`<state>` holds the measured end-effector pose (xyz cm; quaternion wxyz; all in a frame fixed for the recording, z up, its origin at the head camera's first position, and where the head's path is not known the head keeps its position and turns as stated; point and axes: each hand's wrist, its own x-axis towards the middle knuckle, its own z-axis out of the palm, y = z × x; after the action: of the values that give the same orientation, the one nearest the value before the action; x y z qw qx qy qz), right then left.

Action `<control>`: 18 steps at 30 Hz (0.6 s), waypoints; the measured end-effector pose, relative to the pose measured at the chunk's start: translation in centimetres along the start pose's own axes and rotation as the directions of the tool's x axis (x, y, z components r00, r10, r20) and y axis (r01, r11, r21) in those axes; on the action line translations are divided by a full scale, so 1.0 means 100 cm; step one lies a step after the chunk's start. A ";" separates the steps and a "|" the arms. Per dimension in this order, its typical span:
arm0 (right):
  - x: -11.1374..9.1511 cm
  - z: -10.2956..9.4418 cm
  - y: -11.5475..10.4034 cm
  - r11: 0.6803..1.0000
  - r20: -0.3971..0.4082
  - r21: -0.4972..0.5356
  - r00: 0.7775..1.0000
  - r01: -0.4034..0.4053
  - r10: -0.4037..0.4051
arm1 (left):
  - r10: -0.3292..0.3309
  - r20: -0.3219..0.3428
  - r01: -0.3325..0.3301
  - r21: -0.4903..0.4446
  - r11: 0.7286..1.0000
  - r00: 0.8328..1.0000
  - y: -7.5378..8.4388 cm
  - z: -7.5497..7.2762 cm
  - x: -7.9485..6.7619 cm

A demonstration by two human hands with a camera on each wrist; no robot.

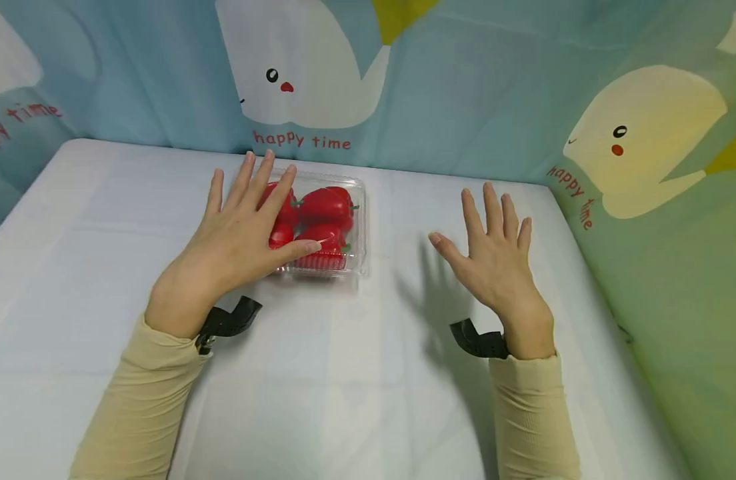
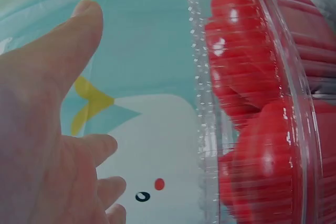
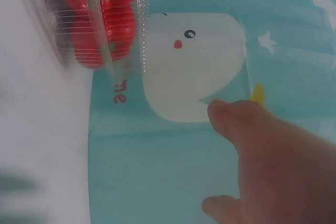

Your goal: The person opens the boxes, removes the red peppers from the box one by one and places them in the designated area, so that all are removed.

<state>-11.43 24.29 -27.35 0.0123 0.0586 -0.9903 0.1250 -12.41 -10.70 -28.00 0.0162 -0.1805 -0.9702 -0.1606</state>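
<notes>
A clear plastic clamshell box (image 1: 362,230) sits near the back of the table, its lid down. Inside are several glossy red bell peppers (image 1: 326,208) with green stems. My left hand (image 1: 233,230), fingers spread, is over the box's left part and hides some of the peppers. In the left wrist view a gap shows between that hand (image 2: 31,129) and the ridged box wall (image 2: 209,135). To the right of the box, my right hand (image 1: 497,267) hovers above the table with its fingers spread, holding nothing; its shadow falls to its left.
A white cloth covers the table (image 1: 344,400). Behind and to the right hangs a blue-green curtain (image 1: 464,100) printed with white whales and red lettering. Each wrist carries a black curved mount (image 1: 230,320) below the hand.
</notes>
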 end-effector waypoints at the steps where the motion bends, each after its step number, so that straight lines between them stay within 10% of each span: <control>1: 0.001 0.000 0.000 1.000 0.001 0.000 1.000 0.002 -0.002 | 0.003 0.001 -0.003 -0.001 1.000 1.000 0.000 0.000 0.000; 18: 0.006 0.011 -0.015 0.997 0.059 0.006 0.996 0.072 -0.073 | 0.043 -0.004 -0.043 0.036 0.998 0.999 0.002 0.000 0.000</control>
<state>-11.90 22.54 -27.99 -0.0127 0.0982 -0.9873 0.1246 -12.31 -10.57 -27.94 0.0253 -0.2005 -0.9688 -0.1434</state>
